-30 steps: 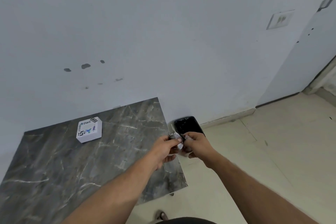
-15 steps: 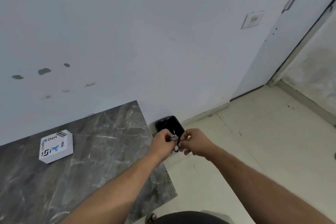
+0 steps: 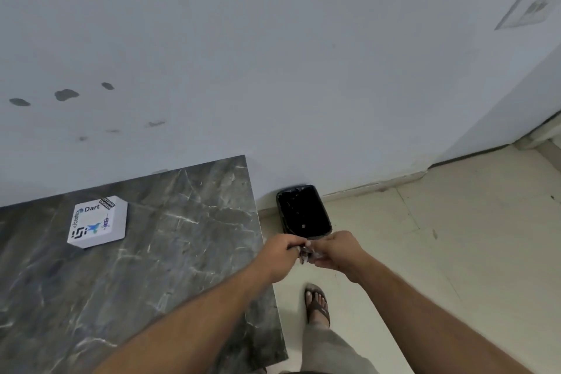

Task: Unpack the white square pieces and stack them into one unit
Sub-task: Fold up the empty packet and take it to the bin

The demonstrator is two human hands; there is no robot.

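Both hands, left (image 3: 282, 253) and right (image 3: 337, 252), pinch a small crumpled wrapper (image 3: 305, 253) between them, over a black bin (image 3: 303, 211). Left of that grip, a white square piece (image 3: 97, 222) lies on the bench (image 3: 167, 252).

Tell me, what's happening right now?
Both hands pinching small wrapper over black bin. White stickered piece sits alone on marble table. Nothing in the way.

I see the desk (image 3: 182, 252) as dark grey marble-look stone with pale veins and a dull sheen. The white square piece (image 3: 98, 223) on it looks like smooth matt plastic under printed stickers. The black bin (image 3: 303, 211) is lined with glossy, crinkled plastic film.
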